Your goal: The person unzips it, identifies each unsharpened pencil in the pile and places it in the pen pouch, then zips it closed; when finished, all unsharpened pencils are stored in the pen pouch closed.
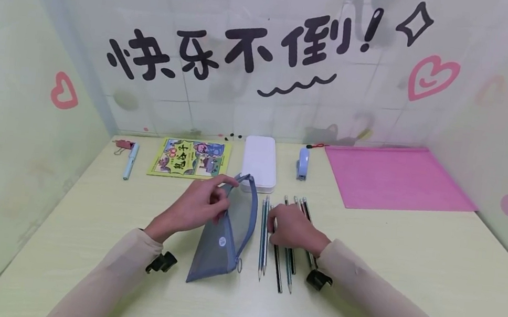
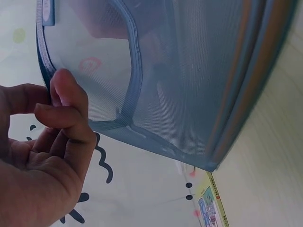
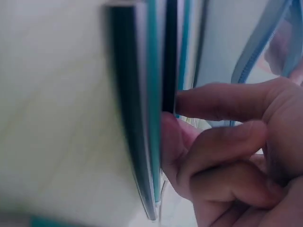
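Seen from above on the pale yellow-green tabletop [image 1: 363, 277]: a grey-blue mesh zip pencil pouch [image 1: 225, 234], propped mouth-up just in front of the white rectangular case [image 1: 260, 162]. Left hand [image 1: 198, 207] pinching the pouch's rim between thumb and curled fingers, holding the mouth open. Right hand [image 1: 292, 227], just right of the pouch, fingers curled onto the row of dark and teal striped pencils [image 1: 278, 246], thumb and forefinger closing on one or two; exact count not clear from the wrist view. Pencils lying side by side, flat on the table, long axes running away from the person toward the wall, sharpened tips pointing back toward the person, blunt ends toward the white case. Pouch's long axis roughly parallel, narrow zip end nearest the person. Best handled, by judgement, with a firm pinch near the middle of one pencil, a lift clear of its neighbours, then a feed lengthwise into the held-open mouth, avoiding a snag on the mesh. Beyond the pouch: a cartoon booklet [image 1: 191, 158], a pale blue pen [image 1: 130, 160], a small blue stapler [image 1: 303, 163], a pink plastic sheet [image 1: 394, 177].
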### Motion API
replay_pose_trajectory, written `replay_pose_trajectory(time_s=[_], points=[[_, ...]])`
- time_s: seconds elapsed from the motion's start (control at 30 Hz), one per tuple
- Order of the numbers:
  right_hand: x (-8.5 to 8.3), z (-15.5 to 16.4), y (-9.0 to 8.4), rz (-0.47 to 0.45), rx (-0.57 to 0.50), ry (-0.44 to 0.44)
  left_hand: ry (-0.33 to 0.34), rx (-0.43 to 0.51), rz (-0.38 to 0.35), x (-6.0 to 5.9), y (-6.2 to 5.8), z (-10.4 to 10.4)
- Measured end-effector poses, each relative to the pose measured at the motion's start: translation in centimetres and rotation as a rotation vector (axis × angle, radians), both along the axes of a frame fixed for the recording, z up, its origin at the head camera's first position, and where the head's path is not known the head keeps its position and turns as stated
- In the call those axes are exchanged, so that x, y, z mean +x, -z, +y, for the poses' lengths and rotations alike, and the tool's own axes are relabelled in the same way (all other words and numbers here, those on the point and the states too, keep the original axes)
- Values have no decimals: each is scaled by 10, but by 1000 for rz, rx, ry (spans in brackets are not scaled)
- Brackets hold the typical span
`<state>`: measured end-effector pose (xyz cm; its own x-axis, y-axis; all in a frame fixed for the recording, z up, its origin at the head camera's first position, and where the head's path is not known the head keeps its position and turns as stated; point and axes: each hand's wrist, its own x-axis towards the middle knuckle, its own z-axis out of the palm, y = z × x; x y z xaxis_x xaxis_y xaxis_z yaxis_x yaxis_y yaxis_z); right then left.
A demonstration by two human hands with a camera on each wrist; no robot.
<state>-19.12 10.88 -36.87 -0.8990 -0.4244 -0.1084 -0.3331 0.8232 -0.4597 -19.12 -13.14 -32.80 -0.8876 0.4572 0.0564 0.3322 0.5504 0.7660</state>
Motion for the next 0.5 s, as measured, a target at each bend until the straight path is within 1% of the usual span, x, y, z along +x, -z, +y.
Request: replay_pose_trajectory(time_s=[0.13,0.23,0.37,0.5], points=[[-3,3,-5,-81,-65,7,1,3,14,0,2,0],[-7,5,-13,-137,-127,48,7,4,22,1,3,1],[-12,5,-26,-163,-214,104,5,8,22,1,2,1],[-17,0,-39,-146,-314,145,-3,15,15,1,2,1]])
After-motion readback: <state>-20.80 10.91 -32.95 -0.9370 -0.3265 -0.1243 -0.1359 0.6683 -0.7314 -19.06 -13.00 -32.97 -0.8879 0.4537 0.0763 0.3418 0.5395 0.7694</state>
